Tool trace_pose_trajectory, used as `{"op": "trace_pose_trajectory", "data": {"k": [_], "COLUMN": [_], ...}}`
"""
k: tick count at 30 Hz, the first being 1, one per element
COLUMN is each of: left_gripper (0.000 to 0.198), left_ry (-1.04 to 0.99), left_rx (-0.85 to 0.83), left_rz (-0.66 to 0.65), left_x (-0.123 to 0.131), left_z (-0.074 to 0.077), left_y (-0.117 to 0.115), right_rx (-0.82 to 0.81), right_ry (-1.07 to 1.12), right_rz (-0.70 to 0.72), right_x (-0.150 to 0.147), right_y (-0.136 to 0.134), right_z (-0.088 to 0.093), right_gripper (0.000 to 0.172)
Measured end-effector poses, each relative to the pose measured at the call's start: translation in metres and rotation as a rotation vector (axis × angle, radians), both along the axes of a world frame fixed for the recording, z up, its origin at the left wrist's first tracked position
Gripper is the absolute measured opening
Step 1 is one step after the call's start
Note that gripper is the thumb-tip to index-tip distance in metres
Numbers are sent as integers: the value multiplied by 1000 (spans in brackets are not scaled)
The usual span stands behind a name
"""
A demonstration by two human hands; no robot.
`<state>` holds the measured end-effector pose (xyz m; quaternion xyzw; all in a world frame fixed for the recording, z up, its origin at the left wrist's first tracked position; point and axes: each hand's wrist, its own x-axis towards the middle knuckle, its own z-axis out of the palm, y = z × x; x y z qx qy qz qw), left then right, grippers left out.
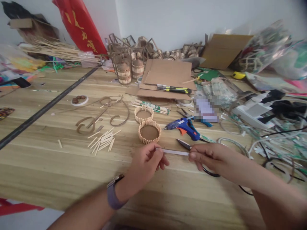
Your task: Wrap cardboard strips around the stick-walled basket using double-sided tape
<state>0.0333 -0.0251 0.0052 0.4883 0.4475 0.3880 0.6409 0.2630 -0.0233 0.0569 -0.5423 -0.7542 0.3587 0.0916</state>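
A narrow pale strip is stretched level between my two hands near the front of the table. My left hand pinches its left end between thumb and finger, and my right hand pinches the right end. Scissors lie partly hidden under my right hand. Just beyond my left hand stands a round cardboard tray edged with short wooden sticks, and a second stick-edged tray touches it from behind. To their right rests a blue glue gun.
Loose short sticks and curled brown strips lie left of the trays. Behind are cardboard sheets with utility knives on top, and small stick-covered buckets. A dark rod crosses the left side; tangled cables spread at right.
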Motion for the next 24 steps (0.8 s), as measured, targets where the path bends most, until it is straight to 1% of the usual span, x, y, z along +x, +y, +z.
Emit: {"op": "trace_pose_trajectory", "data": {"k": [3, 5, 6, 8, 10, 14, 18, 21, 24], "left_gripper": [27, 28, 28, 26, 24, 23, 24, 26, 27], "left_ry": [52, 81, 89, 101, 104, 86, 83, 37, -2], "left_rx": [25, 32, 28, 9, -5, -41, -98, -100, -96], "left_rz": [-53, -98, -105, -78, -43, -20, 31, -33, -63], "left_x": [1, 1, 1, 2, 2, 1, 0, 1, 2], "left_z": [-3, -5, -5, -6, -5, -5, -10, -15, -16], "left_y": [-1, 0, 0, 0, 0, 1, 4, 4, 3], "right_rx": [93, 139, 181, 247, 254, 172, 144, 120, 160], "right_ry": [24, 69, 79, 85, 83, 92, 87, 178, 222], "right_rz": [-59, -85, -101, -129, -145, -164, -198, -170, -158], "right_x": [-23, -42, -49, -57, -59, -50, -43, -45, -51], "right_y": [-3, -7, -9, -12, -13, -10, -8, -9, -11], "right_z": [-4, -11, -15, -22, -27, -31, -35, -38, -38], "right_gripper": [26, 24, 24, 24, 23, 25, 27, 24, 23]}}
